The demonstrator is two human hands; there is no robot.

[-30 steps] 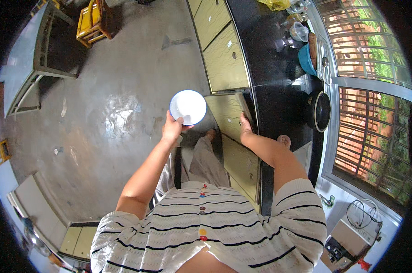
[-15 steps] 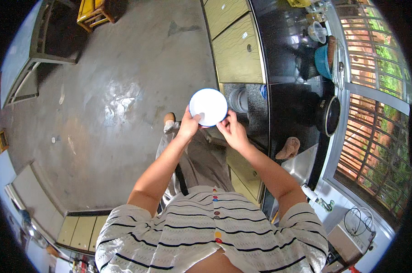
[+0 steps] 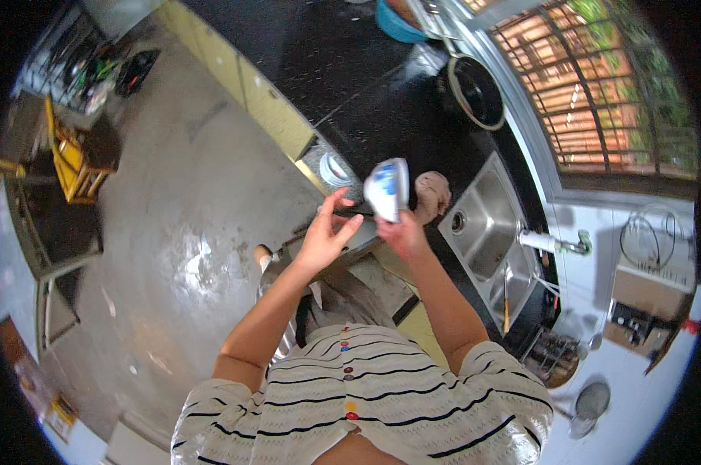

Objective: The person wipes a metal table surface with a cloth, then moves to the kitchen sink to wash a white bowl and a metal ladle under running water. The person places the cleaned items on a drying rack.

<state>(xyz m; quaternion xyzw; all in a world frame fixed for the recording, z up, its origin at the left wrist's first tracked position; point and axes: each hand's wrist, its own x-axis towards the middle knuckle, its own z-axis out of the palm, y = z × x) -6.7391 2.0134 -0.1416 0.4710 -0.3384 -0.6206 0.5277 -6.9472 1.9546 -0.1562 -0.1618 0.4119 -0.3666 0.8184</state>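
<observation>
A white bowl with blue markings (image 3: 384,188) is tilted on its side in front of me, partly smeared by motion. My right hand (image 3: 404,236) grips its lower rim, at the edge of the black counter. Off to the left of the bowl, my left hand (image 3: 325,239) is empty, with fingers apart and slightly curled. Beyond the left hand, a stack of pale dishes (image 3: 334,169) shows inside the open cabinet under the counter. Just right of the bowl lies a crumpled brownish cloth (image 3: 431,196).
A steel sink (image 3: 494,198) is set into the black counter (image 3: 381,116) on the right, with a tap (image 3: 571,244) beside it. Farther back are a dark pan (image 3: 477,93) and a blue basin (image 3: 398,23). A yellow wooden chair (image 3: 75,167) stands far left.
My body has turned right toward the counter and sink. The bowl has gone from both hands to the right hand alone and is now tipped sideways. My left hand has let go.
</observation>
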